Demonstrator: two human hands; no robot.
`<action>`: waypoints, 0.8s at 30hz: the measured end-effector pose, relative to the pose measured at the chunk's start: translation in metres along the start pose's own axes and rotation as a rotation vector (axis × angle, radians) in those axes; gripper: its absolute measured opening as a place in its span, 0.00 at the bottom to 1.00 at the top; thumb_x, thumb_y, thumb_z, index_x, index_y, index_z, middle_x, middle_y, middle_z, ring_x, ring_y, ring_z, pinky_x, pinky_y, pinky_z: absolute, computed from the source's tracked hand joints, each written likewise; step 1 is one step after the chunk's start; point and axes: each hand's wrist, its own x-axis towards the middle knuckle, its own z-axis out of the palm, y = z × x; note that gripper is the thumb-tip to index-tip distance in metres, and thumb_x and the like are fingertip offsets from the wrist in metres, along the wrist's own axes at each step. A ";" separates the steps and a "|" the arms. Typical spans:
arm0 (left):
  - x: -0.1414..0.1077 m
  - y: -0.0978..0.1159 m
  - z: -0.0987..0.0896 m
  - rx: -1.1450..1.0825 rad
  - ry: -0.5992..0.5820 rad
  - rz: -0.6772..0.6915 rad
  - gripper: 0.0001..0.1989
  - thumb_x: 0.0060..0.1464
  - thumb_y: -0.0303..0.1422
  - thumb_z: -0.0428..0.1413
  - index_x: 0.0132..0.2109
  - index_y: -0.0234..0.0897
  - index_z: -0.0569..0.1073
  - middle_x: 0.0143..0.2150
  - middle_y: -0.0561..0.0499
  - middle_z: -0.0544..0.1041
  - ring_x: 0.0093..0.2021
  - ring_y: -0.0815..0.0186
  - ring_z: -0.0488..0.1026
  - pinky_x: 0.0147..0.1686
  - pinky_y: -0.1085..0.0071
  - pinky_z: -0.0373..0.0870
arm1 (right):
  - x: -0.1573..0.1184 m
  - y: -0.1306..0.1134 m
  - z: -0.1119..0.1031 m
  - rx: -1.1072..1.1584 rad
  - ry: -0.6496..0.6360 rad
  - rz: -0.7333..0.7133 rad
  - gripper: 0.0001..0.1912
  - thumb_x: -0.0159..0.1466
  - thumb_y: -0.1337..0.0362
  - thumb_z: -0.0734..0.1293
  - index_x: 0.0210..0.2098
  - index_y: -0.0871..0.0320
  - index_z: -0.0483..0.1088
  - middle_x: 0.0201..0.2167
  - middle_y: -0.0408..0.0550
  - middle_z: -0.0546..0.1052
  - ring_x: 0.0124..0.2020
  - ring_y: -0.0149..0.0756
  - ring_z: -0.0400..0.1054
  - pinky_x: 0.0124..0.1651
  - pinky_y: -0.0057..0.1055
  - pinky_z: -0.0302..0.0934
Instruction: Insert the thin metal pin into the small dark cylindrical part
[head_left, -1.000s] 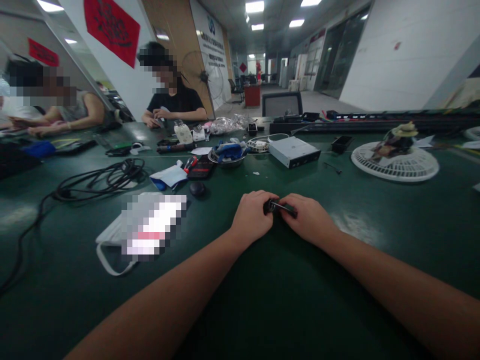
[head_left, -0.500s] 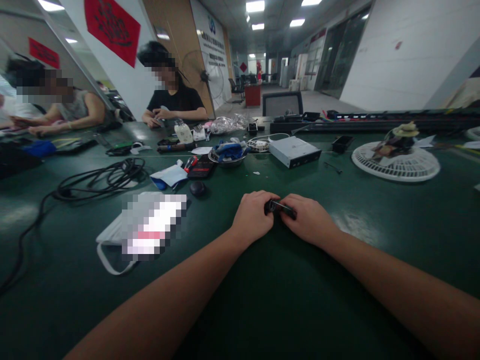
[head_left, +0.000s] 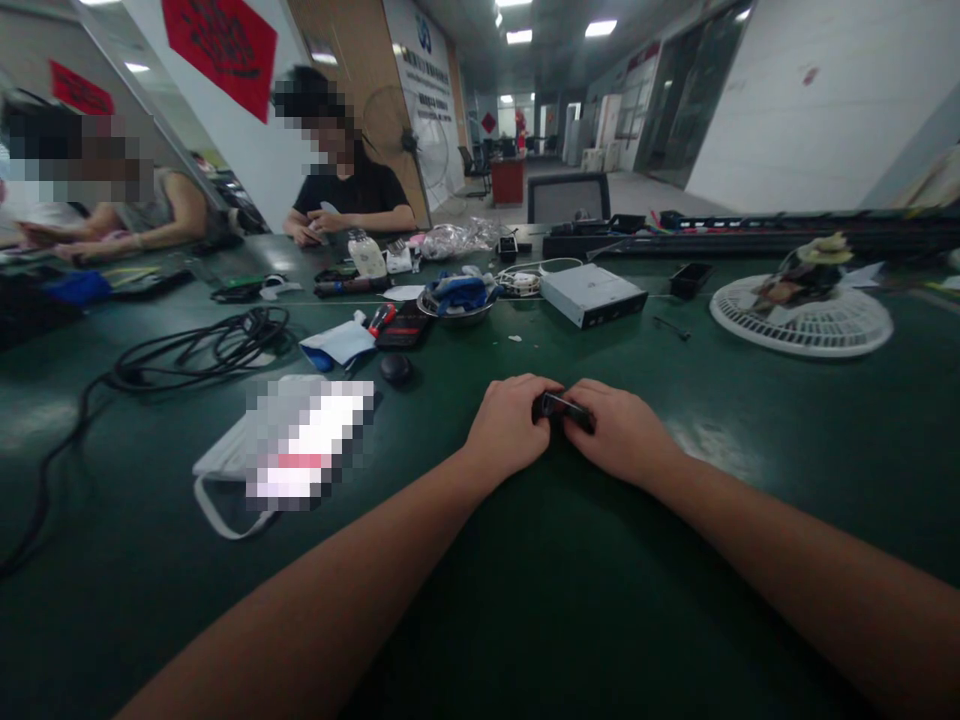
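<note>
A small black object (head_left: 564,408) is held between my two hands, low over the green table (head_left: 480,590). My left hand (head_left: 511,425) has its fingers closed round the object's left end. The fingers of my right hand (head_left: 619,430) wrap its right end. Most of the object is covered by the fingers, so what it is cannot be made out. Beyond my left hand lies a small dark rounded item (head_left: 396,370).
A bowl with blue cloth (head_left: 459,295), a silver drive box (head_left: 592,293) and a white fan grille (head_left: 801,318) stand ahead. On the left lie a lit phone (head_left: 311,440), a white mask (head_left: 229,450) and a coiled black cable (head_left: 195,350). Two people sit behind.
The view has tilted down or shifted slightly, with the background sitting a little higher. Both hands keep hold of the black object, which shows a slightly different angle.
</note>
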 end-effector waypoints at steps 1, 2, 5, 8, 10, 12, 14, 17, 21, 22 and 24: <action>0.000 0.000 0.000 0.002 0.001 -0.001 0.18 0.50 0.20 0.55 0.47 0.40 0.77 0.46 0.50 0.80 0.48 0.58 0.76 0.52 0.58 0.70 | 0.000 0.000 0.000 0.005 0.003 -0.003 0.08 0.64 0.66 0.65 0.42 0.54 0.75 0.43 0.47 0.77 0.39 0.39 0.73 0.43 0.34 0.64; 0.000 0.000 0.000 0.003 0.004 -0.002 0.18 0.50 0.20 0.56 0.47 0.40 0.77 0.46 0.50 0.81 0.48 0.58 0.76 0.52 0.59 0.70 | 0.000 0.001 0.001 0.011 0.008 -0.010 0.08 0.64 0.66 0.66 0.42 0.54 0.75 0.43 0.47 0.77 0.39 0.38 0.73 0.44 0.35 0.65; 0.000 -0.001 0.000 0.010 0.040 -0.011 0.18 0.51 0.20 0.55 0.47 0.40 0.77 0.46 0.50 0.81 0.48 0.59 0.76 0.52 0.59 0.70 | -0.001 0.003 0.001 0.048 0.053 -0.042 0.09 0.66 0.66 0.65 0.42 0.53 0.77 0.43 0.46 0.78 0.39 0.37 0.73 0.45 0.35 0.65; 0.000 -0.001 0.000 -0.002 0.066 -0.016 0.18 0.51 0.20 0.56 0.48 0.40 0.77 0.47 0.50 0.81 0.48 0.59 0.76 0.51 0.59 0.71 | -0.002 0.004 0.001 0.127 0.131 -0.057 0.10 0.67 0.66 0.65 0.44 0.52 0.77 0.43 0.45 0.79 0.40 0.36 0.73 0.44 0.35 0.66; 0.000 -0.001 -0.001 -0.014 0.061 -0.007 0.17 0.52 0.21 0.57 0.47 0.40 0.77 0.47 0.50 0.81 0.48 0.59 0.76 0.51 0.59 0.71 | -0.002 0.004 0.000 0.162 0.162 -0.007 0.09 0.66 0.65 0.67 0.44 0.52 0.77 0.38 0.45 0.80 0.36 0.36 0.74 0.41 0.34 0.66; 0.000 -0.001 -0.001 -0.027 0.056 0.007 0.16 0.53 0.21 0.58 0.47 0.40 0.77 0.47 0.50 0.81 0.49 0.59 0.76 0.51 0.59 0.71 | -0.002 0.003 0.000 0.174 0.178 0.041 0.07 0.64 0.64 0.68 0.42 0.53 0.77 0.34 0.44 0.80 0.32 0.36 0.73 0.37 0.34 0.65; 0.000 -0.001 -0.001 -0.038 0.060 0.019 0.15 0.53 0.21 0.58 0.47 0.40 0.77 0.47 0.50 0.81 0.49 0.59 0.76 0.51 0.59 0.70 | -0.001 0.003 -0.001 0.193 0.195 0.029 0.05 0.64 0.65 0.68 0.39 0.53 0.77 0.34 0.44 0.80 0.33 0.36 0.73 0.38 0.34 0.65; 0.000 -0.001 -0.001 -0.033 0.052 0.046 0.15 0.53 0.21 0.58 0.47 0.40 0.77 0.47 0.50 0.81 0.49 0.60 0.76 0.51 0.60 0.70 | 0.000 0.003 -0.003 0.256 0.218 -0.034 0.05 0.65 0.67 0.68 0.38 0.53 0.77 0.38 0.44 0.79 0.37 0.35 0.73 0.41 0.33 0.65; 0.000 0.000 0.000 -0.006 0.017 0.085 0.15 0.53 0.21 0.57 0.46 0.40 0.77 0.46 0.51 0.81 0.47 0.59 0.76 0.49 0.59 0.69 | 0.000 0.003 -0.003 0.283 0.198 -0.052 0.05 0.65 0.68 0.68 0.36 0.53 0.78 0.36 0.43 0.78 0.36 0.34 0.72 0.41 0.32 0.64; 0.000 0.000 -0.001 -0.004 0.010 0.085 0.15 0.53 0.21 0.57 0.46 0.40 0.78 0.46 0.50 0.81 0.48 0.59 0.76 0.50 0.59 0.69 | 0.000 0.003 -0.003 0.277 0.196 -0.048 0.05 0.65 0.68 0.68 0.36 0.54 0.77 0.36 0.43 0.78 0.36 0.34 0.71 0.41 0.32 0.63; 0.000 0.000 -0.001 -0.008 0.008 0.070 0.15 0.52 0.20 0.57 0.46 0.40 0.78 0.47 0.50 0.81 0.49 0.59 0.76 0.51 0.59 0.69 | 0.000 0.002 -0.003 0.260 0.188 -0.029 0.04 0.65 0.66 0.69 0.36 0.54 0.77 0.35 0.44 0.78 0.34 0.34 0.70 0.39 0.32 0.63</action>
